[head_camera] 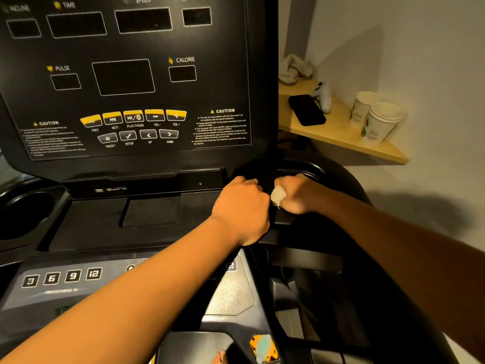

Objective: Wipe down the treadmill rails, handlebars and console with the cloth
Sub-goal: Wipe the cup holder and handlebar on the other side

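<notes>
The black treadmill console (pixel 126 82) fills the upper left, with dark displays and yellow buttons (pixel 133 117). Both hands meet at the console's right cup holder (pixel 312 172). My left hand (pixel 242 208) is a closed fist at the holder's left edge. My right hand (pixel 298 194) is curled at the holder's rim. Between them runs a dark cloth (pixel 268 183), hard to tell from the black plastic, and both hands seem closed on it. A small pale patch (pixel 278 196) shows at the right thumb; whether it is cloth or a bandage I cannot tell.
A wooden shelf (pixel 338 132) on the right wall carries stacked paper cups (pixel 378 122), a black phone (pixel 307 110), a white gadget (pixel 324 97) and a crumpled towel (pixel 294 68). A second cup holder (pixel 23 214) sits at the left. Speed buttons (pixel 61 277) lie below.
</notes>
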